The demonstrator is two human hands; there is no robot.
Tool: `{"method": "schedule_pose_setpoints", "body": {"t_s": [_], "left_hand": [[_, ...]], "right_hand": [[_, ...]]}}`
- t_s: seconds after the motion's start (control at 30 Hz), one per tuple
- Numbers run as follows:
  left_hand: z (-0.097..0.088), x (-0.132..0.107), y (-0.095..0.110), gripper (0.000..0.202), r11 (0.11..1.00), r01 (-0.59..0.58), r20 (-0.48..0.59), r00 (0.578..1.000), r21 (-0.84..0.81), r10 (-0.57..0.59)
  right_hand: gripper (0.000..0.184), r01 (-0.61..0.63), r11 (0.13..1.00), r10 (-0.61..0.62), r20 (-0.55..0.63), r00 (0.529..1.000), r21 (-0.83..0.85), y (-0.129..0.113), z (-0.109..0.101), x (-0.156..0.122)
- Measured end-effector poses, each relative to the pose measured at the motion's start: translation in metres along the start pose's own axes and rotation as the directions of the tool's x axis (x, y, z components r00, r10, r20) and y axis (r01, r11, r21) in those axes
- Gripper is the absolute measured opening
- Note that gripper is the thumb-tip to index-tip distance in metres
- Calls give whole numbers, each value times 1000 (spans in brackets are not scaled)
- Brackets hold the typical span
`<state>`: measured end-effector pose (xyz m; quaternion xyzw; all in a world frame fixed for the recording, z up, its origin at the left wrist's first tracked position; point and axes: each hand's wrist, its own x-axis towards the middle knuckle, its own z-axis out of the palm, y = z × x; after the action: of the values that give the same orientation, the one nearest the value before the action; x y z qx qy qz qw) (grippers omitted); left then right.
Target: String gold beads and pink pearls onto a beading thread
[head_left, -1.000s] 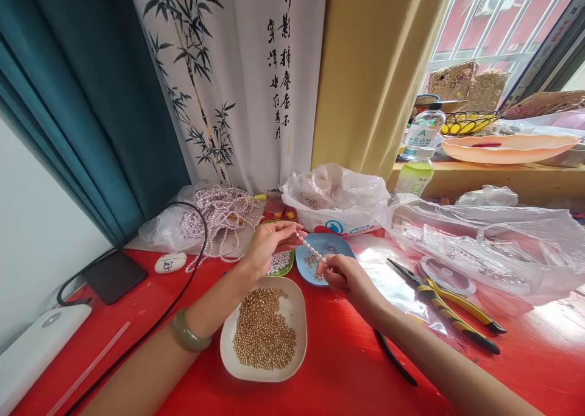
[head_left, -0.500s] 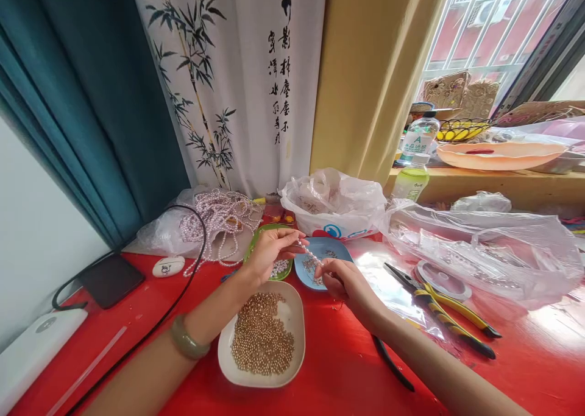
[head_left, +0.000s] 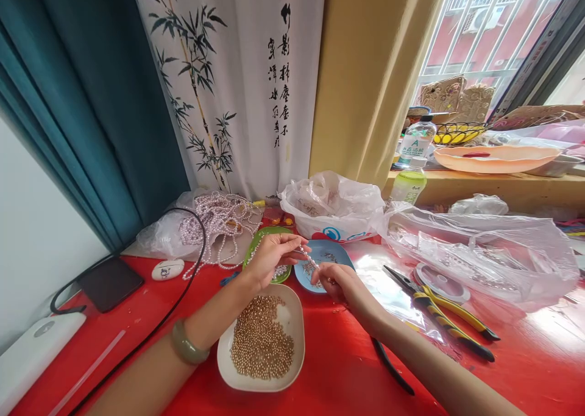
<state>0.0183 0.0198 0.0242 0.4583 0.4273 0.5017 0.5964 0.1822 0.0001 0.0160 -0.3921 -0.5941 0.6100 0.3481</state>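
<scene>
A short strand of pale beads [head_left: 309,259] is stretched between my two hands above a blue plate [head_left: 325,248]. The fingers of my left hand [head_left: 273,257] pinch its upper end; a jade-coloured bangle is on that wrist. My right hand [head_left: 337,279] is closed on the lower end, its fingertips partly hiding the beads. Small silvery pieces lie on the blue plate. Behind my left hand is a green plate [head_left: 256,240] with pale beads in it, partly covered. A white dish [head_left: 297,318] of gold beads stands below my hands.
Yellow-and-black pliers [head_left: 439,309] lie at right beside a clear spool [head_left: 441,282], near plastic bags [head_left: 539,245]. A black-handled tool [head_left: 390,367] is under my right forearm. At left are bead strands [head_left: 214,218], a black cable [head_left: 183,294], a phone [head_left: 109,282] and a white oval object [head_left: 167,270].
My right hand has shifted slightly left and down, closer to my left hand, and the visible stretch of beads between them is shorter. Both hands keep their hold.
</scene>
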Motion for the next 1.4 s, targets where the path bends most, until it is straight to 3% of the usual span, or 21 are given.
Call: {"method": "schedule_pose_setpoints", "body": {"t_s": [0.3,0.6,0.9,1.17,1.4], "left_hand": [[3,-2,1,14,999,24,1,1000,30,-24],[4,-4,2,18,996,11,58,998,94,-17],[6,-5,2,19,995,-4,73,997,100,-3],[9,-7,1,21,996,-7,104,995,90,-3],[12,-10,1,21,994,-7,121,993,106,-6]], "right_hand": [[21,19,998,-16,47,999,-58,0,0,-1],[26,39,991,-43,-30,999,-127,-1,-1,-1],[17,40,998,-39,26,999,-41,3,0,-1],[22,21,999,-22,-20,1000,-34,0,0,-1],[16,18,1000,-18,-20,1000,-24,0,0,0]]}}
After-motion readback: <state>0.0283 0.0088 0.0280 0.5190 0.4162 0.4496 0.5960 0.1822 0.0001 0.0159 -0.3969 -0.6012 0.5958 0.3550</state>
